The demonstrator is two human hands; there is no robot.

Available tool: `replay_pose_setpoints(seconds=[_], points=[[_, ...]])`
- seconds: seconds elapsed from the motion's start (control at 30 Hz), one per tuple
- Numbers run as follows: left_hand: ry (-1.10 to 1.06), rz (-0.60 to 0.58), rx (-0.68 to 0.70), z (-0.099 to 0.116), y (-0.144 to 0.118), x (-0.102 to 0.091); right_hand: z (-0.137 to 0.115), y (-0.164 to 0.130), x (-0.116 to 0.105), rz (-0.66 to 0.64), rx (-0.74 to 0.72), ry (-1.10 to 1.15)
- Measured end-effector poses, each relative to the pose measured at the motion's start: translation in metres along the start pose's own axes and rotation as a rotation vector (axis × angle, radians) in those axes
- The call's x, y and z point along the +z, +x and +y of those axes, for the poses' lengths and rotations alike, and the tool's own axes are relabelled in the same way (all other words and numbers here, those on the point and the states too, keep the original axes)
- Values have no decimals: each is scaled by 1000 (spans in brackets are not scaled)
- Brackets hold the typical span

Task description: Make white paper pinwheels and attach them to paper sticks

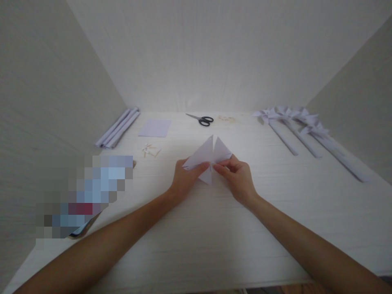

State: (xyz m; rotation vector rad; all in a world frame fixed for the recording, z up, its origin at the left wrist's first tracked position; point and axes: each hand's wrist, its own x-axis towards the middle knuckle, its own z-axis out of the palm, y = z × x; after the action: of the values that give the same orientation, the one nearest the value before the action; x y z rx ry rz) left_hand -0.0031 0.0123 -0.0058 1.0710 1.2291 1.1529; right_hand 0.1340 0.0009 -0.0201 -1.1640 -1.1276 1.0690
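Note:
Between my hands, above the middle of the table, is a white square of paper (pixel 200 152) with slits cut in from its corners. My left hand (pixel 186 175) is closed on its left part, the thumb lying near the centre. With thumb and fingers pinched, my right hand (pixel 237 173) grips the right part close to the middle. The cut flaps stand apart at the top. Whether anything small sits between the right fingertips is too fine to tell.
Black-handled scissors (pixel 203 120), a lilac paper square (pixel 154 128) and small pale sticks (pixel 150 150) lie beyond my hands. Rolled paper tubes (pixel 118 128) are at left, above a blurred-out object (pixel 92 196). Several paper pinwheels (pixel 301 122) on sticks lie right. Walls enclose the table.

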Motion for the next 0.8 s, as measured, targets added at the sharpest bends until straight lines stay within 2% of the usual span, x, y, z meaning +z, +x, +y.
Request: replay_pose_setpoints(seconds=[0.23, 0.8], points=[[77, 22, 55, 6, -3, 2, -4, -1, 3, 21, -1, 0], [215, -4, 181, 5, -3, 2, -5, -2, 4, 46, 24, -27]])
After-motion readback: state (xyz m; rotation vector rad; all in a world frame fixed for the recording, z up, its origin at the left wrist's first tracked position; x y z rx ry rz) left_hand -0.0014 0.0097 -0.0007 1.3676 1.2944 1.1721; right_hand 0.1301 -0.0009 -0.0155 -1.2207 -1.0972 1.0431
